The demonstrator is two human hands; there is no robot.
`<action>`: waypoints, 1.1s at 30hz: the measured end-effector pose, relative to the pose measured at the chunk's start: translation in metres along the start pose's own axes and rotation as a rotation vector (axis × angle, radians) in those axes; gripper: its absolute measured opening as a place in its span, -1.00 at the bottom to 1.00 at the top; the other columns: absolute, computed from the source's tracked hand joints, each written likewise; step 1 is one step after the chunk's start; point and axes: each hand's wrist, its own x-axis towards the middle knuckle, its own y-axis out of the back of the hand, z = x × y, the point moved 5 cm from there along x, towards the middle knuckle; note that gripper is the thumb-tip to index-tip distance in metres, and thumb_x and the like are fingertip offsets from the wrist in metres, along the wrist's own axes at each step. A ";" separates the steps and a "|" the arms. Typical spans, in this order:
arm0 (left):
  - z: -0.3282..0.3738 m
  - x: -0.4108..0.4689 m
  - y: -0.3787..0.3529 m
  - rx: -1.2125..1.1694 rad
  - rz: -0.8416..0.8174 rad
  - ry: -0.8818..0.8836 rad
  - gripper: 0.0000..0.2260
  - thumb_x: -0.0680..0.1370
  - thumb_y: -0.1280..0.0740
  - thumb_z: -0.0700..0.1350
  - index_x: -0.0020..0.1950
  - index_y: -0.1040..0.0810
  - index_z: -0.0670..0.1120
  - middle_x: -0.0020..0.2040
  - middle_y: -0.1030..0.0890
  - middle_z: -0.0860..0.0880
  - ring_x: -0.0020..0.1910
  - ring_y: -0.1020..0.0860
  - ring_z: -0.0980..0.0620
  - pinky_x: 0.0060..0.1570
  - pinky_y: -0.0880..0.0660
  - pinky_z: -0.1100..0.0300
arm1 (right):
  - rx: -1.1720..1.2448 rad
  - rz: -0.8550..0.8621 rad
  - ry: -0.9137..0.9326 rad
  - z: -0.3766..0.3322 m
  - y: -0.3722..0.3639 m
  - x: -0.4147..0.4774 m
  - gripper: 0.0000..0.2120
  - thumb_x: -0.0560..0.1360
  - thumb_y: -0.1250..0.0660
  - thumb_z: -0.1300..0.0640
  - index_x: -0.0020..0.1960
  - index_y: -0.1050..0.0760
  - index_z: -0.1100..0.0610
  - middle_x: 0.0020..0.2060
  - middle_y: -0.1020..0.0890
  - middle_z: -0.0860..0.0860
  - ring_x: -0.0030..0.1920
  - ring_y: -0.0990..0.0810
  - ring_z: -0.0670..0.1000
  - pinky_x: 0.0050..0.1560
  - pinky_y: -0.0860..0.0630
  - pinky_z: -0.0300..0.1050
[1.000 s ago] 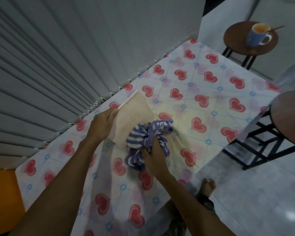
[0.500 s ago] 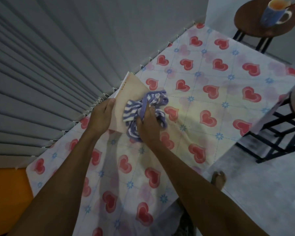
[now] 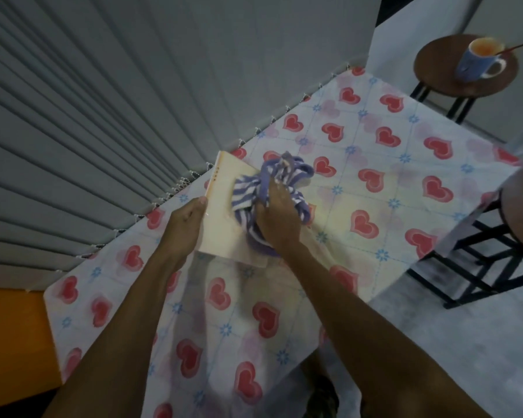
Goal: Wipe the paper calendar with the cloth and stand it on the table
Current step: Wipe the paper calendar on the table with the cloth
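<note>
The paper calendar (image 3: pixel 222 218) lies flat near the middle of the counter (image 3: pixel 375 182), close to the shutter (image 3: pixel 88 131) at ten o'clock. The left hand (image 3: pixel 184 226) has its grip closed on the calendar's left edge. The right hand (image 3: pixel 277 218) bunches the striped cloth (image 3: pixel 263 188) in a closed grip and presses it onto the calendar's right side.

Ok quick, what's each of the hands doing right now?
Left hand: closed on the left edge of the paper calendar, steadying it.
Right hand: closed on the striped cloth, pressing it onto the calendar.
</note>
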 end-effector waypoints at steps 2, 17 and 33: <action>0.000 -0.008 -0.003 -0.034 0.023 0.021 -0.68 0.71 -0.20 0.06 -0.10 -0.71 0.18 -0.18 -0.73 0.22 -0.25 -0.64 0.30 -0.26 -0.51 0.43 | -0.034 0.034 0.010 0.000 0.010 0.006 -0.48 0.68 0.01 0.06 0.61 -0.13 0.19 0.47 -0.45 0.15 0.48 -0.38 0.12 0.48 -0.25 -0.06; 0.031 -0.009 -0.002 0.192 -0.010 -0.154 -0.67 0.71 -0.20 0.04 -0.10 -0.62 -0.09 -0.24 -0.61 0.03 -0.30 -0.50 0.12 -0.31 -0.38 0.24 | 0.211 0.137 0.161 -0.042 0.045 -0.005 -0.61 0.56 -0.29 0.23 0.38 -0.49 0.25 0.24 -0.63 0.25 0.24 -0.60 0.25 0.24 -0.55 0.16; 0.049 -0.012 -0.006 0.209 0.010 -0.170 -0.59 0.71 -0.17 0.07 -0.06 -0.65 -0.19 -0.18 -0.66 -0.20 -0.25 -0.54 0.02 -0.24 -0.42 0.15 | 0.097 -0.020 0.406 -0.058 0.040 -0.093 -0.47 0.56 -0.20 0.16 0.52 -0.33 0.05 0.45 -0.48 0.14 0.44 -0.45 0.19 0.31 -0.53 0.14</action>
